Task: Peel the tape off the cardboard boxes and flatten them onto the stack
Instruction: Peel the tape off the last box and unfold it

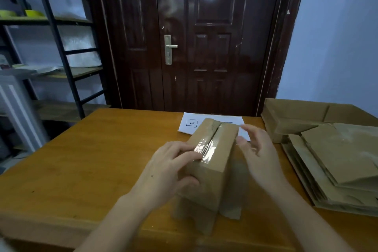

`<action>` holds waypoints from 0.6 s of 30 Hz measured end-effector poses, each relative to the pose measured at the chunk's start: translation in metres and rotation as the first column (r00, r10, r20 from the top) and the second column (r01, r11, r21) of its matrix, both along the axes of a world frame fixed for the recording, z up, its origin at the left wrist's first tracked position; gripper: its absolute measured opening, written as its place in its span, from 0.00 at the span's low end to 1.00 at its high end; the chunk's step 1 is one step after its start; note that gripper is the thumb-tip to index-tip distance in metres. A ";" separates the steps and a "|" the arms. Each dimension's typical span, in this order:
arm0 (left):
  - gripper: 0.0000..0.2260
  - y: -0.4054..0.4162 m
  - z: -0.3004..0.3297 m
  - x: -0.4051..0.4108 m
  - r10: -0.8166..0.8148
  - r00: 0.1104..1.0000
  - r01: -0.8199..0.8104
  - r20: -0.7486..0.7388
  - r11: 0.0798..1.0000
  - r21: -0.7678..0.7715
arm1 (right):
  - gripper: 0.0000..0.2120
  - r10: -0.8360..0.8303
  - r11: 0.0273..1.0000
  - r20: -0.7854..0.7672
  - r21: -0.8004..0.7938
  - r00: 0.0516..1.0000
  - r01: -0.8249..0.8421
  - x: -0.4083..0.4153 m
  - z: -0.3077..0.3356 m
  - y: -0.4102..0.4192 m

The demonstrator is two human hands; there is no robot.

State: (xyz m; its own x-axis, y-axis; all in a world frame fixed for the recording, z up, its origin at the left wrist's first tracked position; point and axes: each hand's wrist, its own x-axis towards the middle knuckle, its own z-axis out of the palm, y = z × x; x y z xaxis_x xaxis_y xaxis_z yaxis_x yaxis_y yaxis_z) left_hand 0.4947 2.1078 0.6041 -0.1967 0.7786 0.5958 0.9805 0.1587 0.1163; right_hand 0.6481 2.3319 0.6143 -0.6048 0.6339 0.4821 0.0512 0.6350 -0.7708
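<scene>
A small brown cardboard box [206,178] stands on the wooden table [81,159], its top seam running away from me. Clear shiny tape [205,149] covers the near half of that seam; the far half shows a dark open slit. My left hand [171,168] grips the box's left side, fingers over the top edge beside the tape and thumb on the near face. My right hand [257,153] hovers just right of the box with fingers spread and relaxed, holding nothing. Loose flaps hang at the box's bottom. The stack of flattened boxes [335,165] lies at the right.
A white paper sheet [190,124] with a drawn mark lies behind the box. An open cardboard carton [296,116] sits at the table's far right. A dark door [194,37] stands behind the table and a metal shelf rack [53,47] is on the left.
</scene>
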 end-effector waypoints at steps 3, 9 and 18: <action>0.26 0.009 -0.011 0.016 0.015 1.000 -0.015 0.002 0.997 0.082 | 0.16 0.203 0.940 0.095 0.259 0.975 -0.221 0.025 -0.005 -0.022; 0.28 0.033 -0.035 0.031 0.012 1.000 -0.012 0.002 0.977 0.215 | 0.41 0.249 0.868 0.315 0.346 0.916 -0.355 0.051 -0.021 -0.016; 0.44 0.051 -0.053 0.046 0.116 0.990 -0.132 0.075 0.956 0.262 | 0.47 0.202 0.844 0.306 0.428 0.930 -0.324 0.046 -0.034 -0.011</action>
State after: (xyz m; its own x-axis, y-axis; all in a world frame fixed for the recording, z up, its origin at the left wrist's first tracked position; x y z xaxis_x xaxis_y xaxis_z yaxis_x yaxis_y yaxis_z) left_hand 0.5409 2.1591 0.5512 -0.3225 0.5610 0.7624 0.9452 0.2343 0.2275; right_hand 0.6941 2.3214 0.5799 -0.8510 0.1726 0.4960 -0.0261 0.9294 -0.3682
